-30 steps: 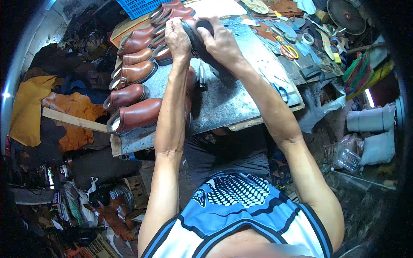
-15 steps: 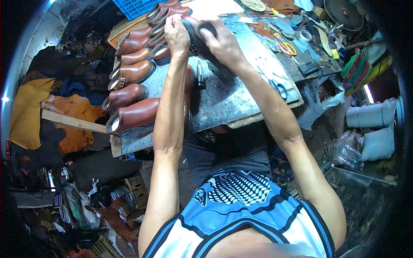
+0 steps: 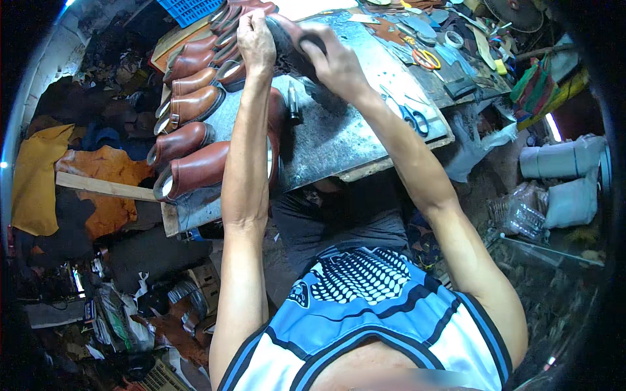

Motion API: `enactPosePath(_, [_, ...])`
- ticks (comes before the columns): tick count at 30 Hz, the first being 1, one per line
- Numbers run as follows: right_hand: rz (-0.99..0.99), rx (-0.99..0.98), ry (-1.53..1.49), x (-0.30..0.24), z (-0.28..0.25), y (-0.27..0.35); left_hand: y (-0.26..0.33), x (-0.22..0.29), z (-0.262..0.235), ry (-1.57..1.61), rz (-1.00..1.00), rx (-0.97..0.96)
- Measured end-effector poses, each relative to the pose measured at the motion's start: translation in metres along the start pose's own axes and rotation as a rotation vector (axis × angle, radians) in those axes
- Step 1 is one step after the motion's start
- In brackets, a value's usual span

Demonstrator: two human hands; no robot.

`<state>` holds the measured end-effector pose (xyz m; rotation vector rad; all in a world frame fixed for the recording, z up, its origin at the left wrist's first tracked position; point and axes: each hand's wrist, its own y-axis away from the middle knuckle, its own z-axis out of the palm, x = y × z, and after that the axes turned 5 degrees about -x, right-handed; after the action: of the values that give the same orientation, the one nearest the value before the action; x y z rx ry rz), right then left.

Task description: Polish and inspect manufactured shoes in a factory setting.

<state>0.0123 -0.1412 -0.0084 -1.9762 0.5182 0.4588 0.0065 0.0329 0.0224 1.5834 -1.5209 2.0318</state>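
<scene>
I have a dark shoe gripped between both hands, held up over the far part of the workbench. My left hand is wrapped round its left end, fingers curled shut on the leather. My right hand clamps the other end from the right, thumb and fingers closed over the dark upper. Whether the shoe rests on the bench top or hangs just above it, I cannot tell.

Along the left edge of the workbench runs a row of brown leather boots, lying on their sides with their open tops toward the edge, the nearest one at the near left corner, just left of my left forearm. A small dark bottle-like thing stands on the grey top just below my hands. Blue-handled scissors lie near the right edge, close by my right forearm, and orange-handled scissors lie further back among scraps and tools at the far right corner. A blue crate sits beyond the far left corner. Off the left edge, down on the floor, are yellow and orange hides with a strip of wood across them.
</scene>
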Motion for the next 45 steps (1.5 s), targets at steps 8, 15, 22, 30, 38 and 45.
enactPosePath(8, [0.209,-0.149,0.078,0.038,-0.057,0.097,-0.022,-0.035,-0.004,-0.145,0.055,-0.002])
enactPosePath(15, [0.046,-0.098,0.038,0.028,-0.013,0.006,-0.038,-0.058,0.017,0.029,0.052,-0.128])
enactPosePath(22, [0.185,-0.404,0.211,0.047,-0.063,0.116,-0.056,-0.072,0.023,-0.01,0.0,-0.146])
enactPosePath(30, [0.139,-0.207,0.131,0.044,-0.037,0.069,-0.056,-0.071,0.054,0.041,-0.041,-0.268])
enactPosePath(38, [0.085,-0.179,0.043,0.029,-0.034,0.062,-0.074,-0.114,0.017,0.091,0.007,-0.235])
enactPosePath(45, [0.207,-0.349,0.191,0.053,-0.049,0.097,-0.058,-0.1,0.034,0.108,0.034,-0.282])
